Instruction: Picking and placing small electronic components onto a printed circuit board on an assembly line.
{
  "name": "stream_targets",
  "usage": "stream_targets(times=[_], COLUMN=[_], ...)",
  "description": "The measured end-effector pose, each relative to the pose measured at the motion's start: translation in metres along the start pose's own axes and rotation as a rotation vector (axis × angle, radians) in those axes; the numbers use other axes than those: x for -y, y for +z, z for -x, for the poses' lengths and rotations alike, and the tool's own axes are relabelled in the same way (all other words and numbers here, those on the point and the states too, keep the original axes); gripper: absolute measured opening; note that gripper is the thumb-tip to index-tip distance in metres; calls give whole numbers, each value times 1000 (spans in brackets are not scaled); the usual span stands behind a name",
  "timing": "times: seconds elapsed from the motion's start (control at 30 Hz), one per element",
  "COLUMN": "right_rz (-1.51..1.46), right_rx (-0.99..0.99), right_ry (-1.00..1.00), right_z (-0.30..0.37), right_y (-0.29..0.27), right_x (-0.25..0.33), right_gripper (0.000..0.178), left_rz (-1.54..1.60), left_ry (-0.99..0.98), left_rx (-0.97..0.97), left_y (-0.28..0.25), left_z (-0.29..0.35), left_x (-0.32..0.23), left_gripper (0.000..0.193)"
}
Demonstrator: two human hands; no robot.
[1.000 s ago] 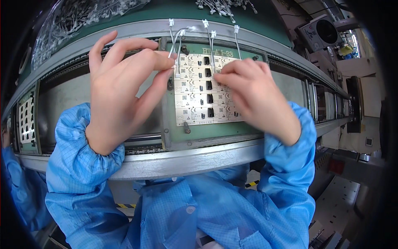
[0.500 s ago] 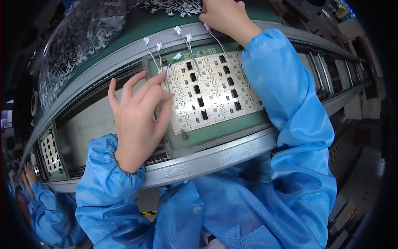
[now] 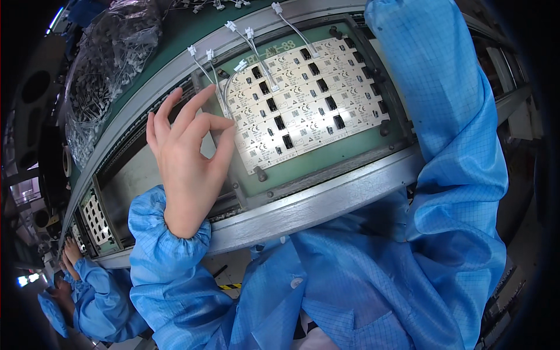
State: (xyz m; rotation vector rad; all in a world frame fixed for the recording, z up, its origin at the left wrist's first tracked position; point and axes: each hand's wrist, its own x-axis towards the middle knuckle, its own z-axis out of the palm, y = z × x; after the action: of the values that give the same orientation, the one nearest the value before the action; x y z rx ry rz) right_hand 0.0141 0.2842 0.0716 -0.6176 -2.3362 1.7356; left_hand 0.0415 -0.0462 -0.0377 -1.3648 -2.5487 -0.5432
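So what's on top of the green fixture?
The green fixture holds a white circuit-board panel carrying black components, with white-plugged cables partly across it. The surface beneath the panel is covered.

one white panel (image 3: 305, 112) bore fifteen black blocks (image 3: 272, 105), three columns of five. six white plugs (image 3: 249, 32) sat near its upper edge, one clear bag (image 3: 111, 76) to its upper left, one co-worker (image 3: 111, 303) to its lower left.
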Motion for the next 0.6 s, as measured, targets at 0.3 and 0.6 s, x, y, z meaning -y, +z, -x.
stream_targets(times=[0.3,0.6], right_rz=[26,-243], right_rx=[-111,-144], right_ry=[-658,-572], right_z=[37,96], right_y=[-7,-10], right_x=[-60,-94], right_gripper=[13,33], left_rz=[-90,-216], left_ry=[29,145], left_rx=[-33,-1], left_y=[-5,-12], left_z=[1,9], left_x=[-1,-8], left_gripper=[7,15])
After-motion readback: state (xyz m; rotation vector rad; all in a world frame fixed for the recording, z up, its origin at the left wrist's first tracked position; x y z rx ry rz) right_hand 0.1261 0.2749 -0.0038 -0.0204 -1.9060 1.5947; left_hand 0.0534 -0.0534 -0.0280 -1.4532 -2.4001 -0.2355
